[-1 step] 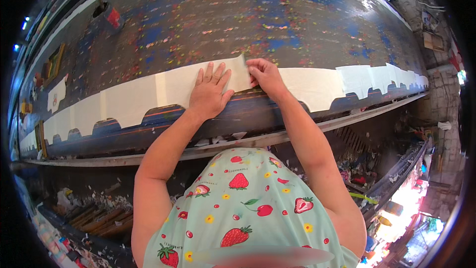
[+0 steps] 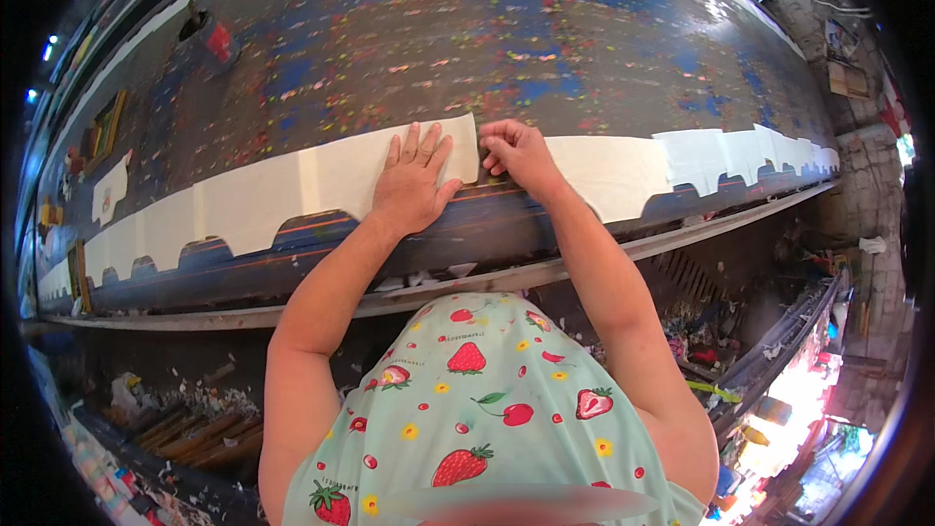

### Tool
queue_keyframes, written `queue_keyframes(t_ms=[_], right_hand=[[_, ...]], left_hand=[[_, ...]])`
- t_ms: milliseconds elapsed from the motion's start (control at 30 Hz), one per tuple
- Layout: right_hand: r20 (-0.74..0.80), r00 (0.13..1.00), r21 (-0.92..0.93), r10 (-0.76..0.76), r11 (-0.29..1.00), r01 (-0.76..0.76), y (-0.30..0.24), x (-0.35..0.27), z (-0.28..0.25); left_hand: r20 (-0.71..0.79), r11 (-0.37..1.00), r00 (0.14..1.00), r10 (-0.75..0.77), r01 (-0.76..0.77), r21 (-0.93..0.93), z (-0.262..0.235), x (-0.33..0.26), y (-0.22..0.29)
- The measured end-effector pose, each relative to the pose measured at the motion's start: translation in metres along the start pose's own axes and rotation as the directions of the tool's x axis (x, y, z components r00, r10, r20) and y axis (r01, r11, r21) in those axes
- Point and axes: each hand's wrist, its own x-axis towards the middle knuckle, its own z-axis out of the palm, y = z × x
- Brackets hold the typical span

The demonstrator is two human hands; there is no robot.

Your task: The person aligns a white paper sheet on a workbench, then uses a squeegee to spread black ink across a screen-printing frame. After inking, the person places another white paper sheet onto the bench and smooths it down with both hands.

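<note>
My left hand (image 2: 414, 180) lies flat, fingers spread, pressing on a cream cut fabric piece (image 2: 336, 175) at the near edge of the long dark table. Beside that piece's straight right edge is my right hand (image 2: 521, 158), its fingers curled in and apart from the fabric, nothing visible in them. Under and to the right of that wrist lies another white fabric piece (image 2: 609, 173) with a curved cutout. More pale pieces (image 2: 234, 203) run in a row to the left, their near edges scalloped.
A dark tabletop (image 2: 390, 49) speckled with coloured marks stretches away. On it stand a grey and red container (image 2: 209, 42) and a wooden frame (image 2: 105, 127) at the left. A metal rail (image 2: 429, 290) edges the near side. Scraps and wooden slats (image 2: 200, 429) lie below.
The fabric's right edge, raised at my right fingers before, now lies flat. My right fingers have come off it and curled. My left hand stays in place.
</note>
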Motion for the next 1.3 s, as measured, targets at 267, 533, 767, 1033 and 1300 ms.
queue_keyframes(t_ms=[267,533,767,1033,1300], right_hand=[[0.183,0.951,-0.953,-0.251,0.192,0.234,-0.004,-0.009,-0.236],[0.407,0.900,-0.899,-0.154,0.107,0.425,-0.004,-0.013,-0.315],[0.809,0.545,-0.007,-0.220,0.923,0.384,-0.044,-0.117,-0.302],[0.491,0.840,-0.341,-0.231,0.837,0.429,-0.009,-0.091,-0.317],[0.007,0.999,-0.213,-0.050,0.976,0.050,0.058,0.024,-0.275]], left_hand=[[0.013,0.998,1.000,0.018,-0.019,0.059,0.031,0.086,0.086],[-0.066,0.983,0.993,-0.098,0.086,-0.164,0.049,0.145,0.165],[-0.190,0.934,0.981,0.030,-0.095,-0.344,-0.004,0.072,0.201],[0.089,0.353,0.766,-0.636,0.392,-0.850,-0.053,-0.015,0.173],[-0.333,0.770,0.723,-0.605,0.426,-0.475,0.015,0.076,0.076]])
